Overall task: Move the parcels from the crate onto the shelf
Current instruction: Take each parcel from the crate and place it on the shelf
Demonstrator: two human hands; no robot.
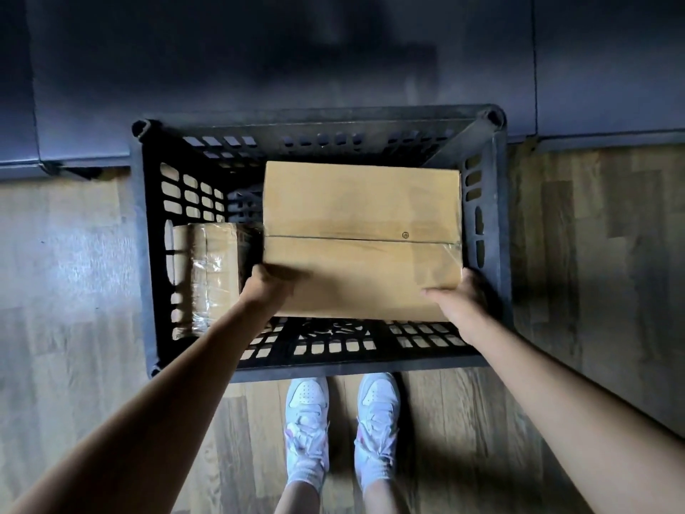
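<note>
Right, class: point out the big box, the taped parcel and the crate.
big box (361, 217): head view, middle of its top face.
taped parcel (207, 276): head view, its tape-wrapped top, left of the big box.
crate (493, 224): head view, its right rim.

Crate (491, 224): black matt plastic, perforated walls. Large parcel (361, 231): smooth matt brown cardboard, clear glossy tape along the seam. Small parcel (207, 276), at 9 o'clock of the large one: cardboard under glossy, wrinkled tape. Floor (74, 276): wood-grain planks, slight sheen.
</note>
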